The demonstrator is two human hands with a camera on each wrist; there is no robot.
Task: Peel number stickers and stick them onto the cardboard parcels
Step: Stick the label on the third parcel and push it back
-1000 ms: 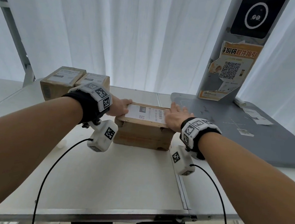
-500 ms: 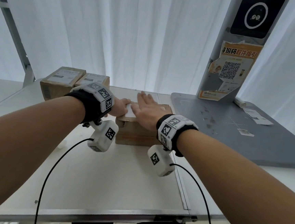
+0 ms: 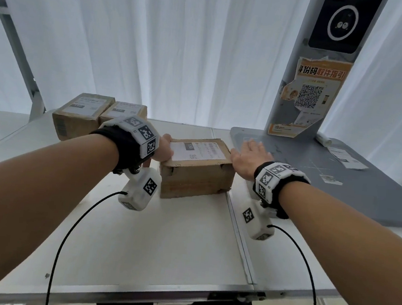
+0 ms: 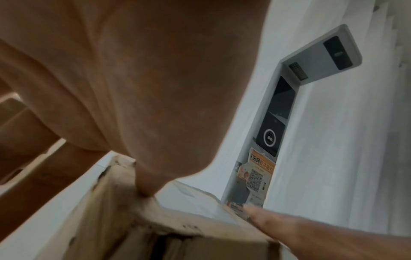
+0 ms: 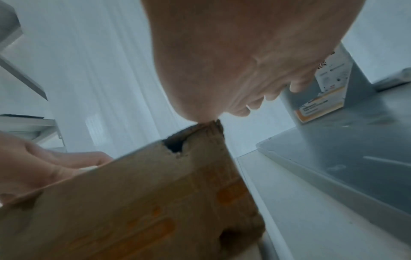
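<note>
Cardboard parcel (image 3: 194,173), dented brown box, white label, mid-tabletop (image 3: 163,241).
Left hand (image 3: 163,149) grip clasping left top edge; right hand (image 3: 245,157) grip spread flat at right end.

Parcel pickup point or courier station. Evidence: grey self-service kiosk (image 3: 304,93) with round camera screen (image 3: 342,21), its flat scanning tray on the right; orange pickup-instruction poster (image 3: 312,91) with QR code stuck on its column; labelled cardboard parcels (image 3: 81,115) on a white table (image 3: 163,241); white curtains (image 3: 180,48) behind.

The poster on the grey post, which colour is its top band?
Orange, above a white panel with a QR code on the poster; the head view shows it best.
</note>
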